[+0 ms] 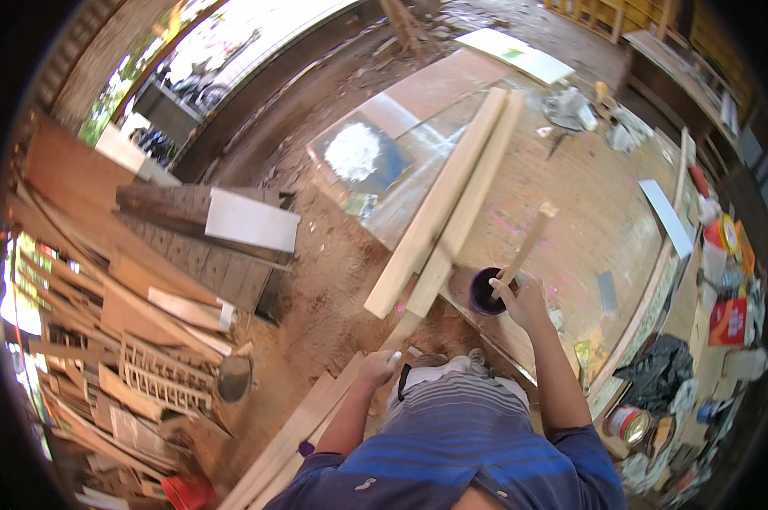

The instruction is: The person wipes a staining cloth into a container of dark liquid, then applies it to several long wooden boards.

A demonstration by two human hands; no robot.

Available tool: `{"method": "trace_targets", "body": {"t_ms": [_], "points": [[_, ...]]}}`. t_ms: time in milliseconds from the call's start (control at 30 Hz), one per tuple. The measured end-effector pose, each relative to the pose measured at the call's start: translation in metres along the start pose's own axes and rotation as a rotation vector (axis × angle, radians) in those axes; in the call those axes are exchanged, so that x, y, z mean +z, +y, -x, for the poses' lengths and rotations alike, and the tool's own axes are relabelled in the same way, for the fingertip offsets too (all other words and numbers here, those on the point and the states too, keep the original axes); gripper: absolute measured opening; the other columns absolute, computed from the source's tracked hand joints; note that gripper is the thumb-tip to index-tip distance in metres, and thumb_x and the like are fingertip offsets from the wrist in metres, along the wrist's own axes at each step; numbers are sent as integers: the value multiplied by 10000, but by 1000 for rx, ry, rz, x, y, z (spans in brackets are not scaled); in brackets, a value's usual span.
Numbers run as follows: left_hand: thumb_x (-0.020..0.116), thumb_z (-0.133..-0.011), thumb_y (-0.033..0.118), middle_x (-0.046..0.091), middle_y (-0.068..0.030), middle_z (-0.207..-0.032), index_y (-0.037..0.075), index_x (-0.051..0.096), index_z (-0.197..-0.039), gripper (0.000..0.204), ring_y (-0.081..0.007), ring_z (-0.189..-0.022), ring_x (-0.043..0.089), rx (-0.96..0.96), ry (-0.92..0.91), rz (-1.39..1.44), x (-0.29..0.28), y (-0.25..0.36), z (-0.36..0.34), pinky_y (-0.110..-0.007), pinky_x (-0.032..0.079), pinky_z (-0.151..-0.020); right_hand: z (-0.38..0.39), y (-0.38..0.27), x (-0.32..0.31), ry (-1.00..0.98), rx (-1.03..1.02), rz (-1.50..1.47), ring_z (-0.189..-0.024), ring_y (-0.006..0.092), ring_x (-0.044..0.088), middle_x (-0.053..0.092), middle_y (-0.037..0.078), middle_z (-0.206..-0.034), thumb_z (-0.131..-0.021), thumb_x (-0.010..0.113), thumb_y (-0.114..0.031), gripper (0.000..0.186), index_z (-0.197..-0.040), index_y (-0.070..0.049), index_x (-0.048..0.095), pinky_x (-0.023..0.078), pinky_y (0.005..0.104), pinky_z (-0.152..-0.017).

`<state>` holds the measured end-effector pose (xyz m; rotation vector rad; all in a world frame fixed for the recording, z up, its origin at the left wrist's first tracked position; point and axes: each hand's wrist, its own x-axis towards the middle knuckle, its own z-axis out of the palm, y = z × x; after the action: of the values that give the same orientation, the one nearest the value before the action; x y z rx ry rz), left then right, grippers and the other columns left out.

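My right hand is closed round a flat wooden stick. The stick leans up to the right, its lower end inside a small round pot with dark purple contents. The pot stands at the near edge of a worn wooden worktable. Two long pale wooden beams lie side by side across the table, just left of the pot, their near ends overhanging. My left hand is curled low beside long pale planks; its fingertips are hidden, and what they hold, if anything, cannot be made out.
White powder lies on a dark sheet at the table's far left. Cans, a red box and a black plastic bag crowd the right side. Stacked scrap wood and a dark bucket stand on the left, over the dirt floor.
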<state>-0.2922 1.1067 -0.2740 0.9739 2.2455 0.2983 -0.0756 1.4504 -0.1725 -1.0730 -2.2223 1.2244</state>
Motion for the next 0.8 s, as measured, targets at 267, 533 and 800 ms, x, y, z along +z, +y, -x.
{"method": "trace_targets", "body": {"t_ms": [267, 533, 800], "points": [[826, -815, 469, 777, -215, -1031, 55, 777, -1046, 477, -405, -983, 740, -177, 10, 179, 72, -128, 40, -481, 578, -864, -12, 10, 8, 170, -111, 24, -730, 231, 757, 773, 162, -820, -980, 771, -182, 224, -981, 39, 741, 577, 342, -690], [802, -779, 640, 782, -210, -1081, 96, 811, -1065, 615, -397, -1050, 740, -318, -73, 148, 102, -182, 62, -476, 583, -901, 0, -7, 34, 208, -78, -292, -765, 133, 738, 767, 103, -839, -1001, 740, -80, 140, -1069, 41, 723, 557, 273, -693], [836, -810, 506, 793, -181, -1039, 102, 826, -1019, 455, -366, -1000, 758, -319, 26, 194, 54, -186, 28, -473, 583, -886, 12, 10, 25, 264, 34, -18, -730, 158, 741, 768, 107, -797, -986, 766, -198, 225, -1032, 21, 743, 584, 319, -702]]}}
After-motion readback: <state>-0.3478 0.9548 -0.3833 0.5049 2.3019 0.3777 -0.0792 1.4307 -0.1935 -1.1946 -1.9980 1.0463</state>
